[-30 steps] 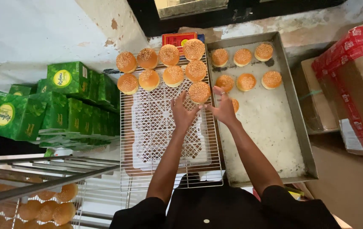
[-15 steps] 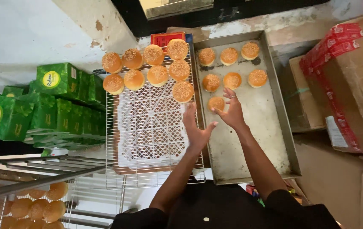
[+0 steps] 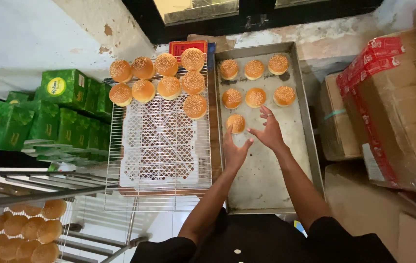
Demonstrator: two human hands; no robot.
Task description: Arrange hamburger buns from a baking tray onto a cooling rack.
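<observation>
A small bakery's back room: sesame buns (image 3: pixel 169 80) cool on a wire rack (image 3: pixel 159 146), 7 more sit in a floured metal tray (image 3: pixel 266 170), and another rack (image 3: pixel 23 234) below holds more buns. Green cartons (image 3: pixel 47 112) and cardboard boxes (image 3: pixel 393 117) are stacked against rough, peeling walls.

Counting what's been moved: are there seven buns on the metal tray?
Yes, seven buns lie on the metal tray: three, three, and one by the left hand.
</observation>
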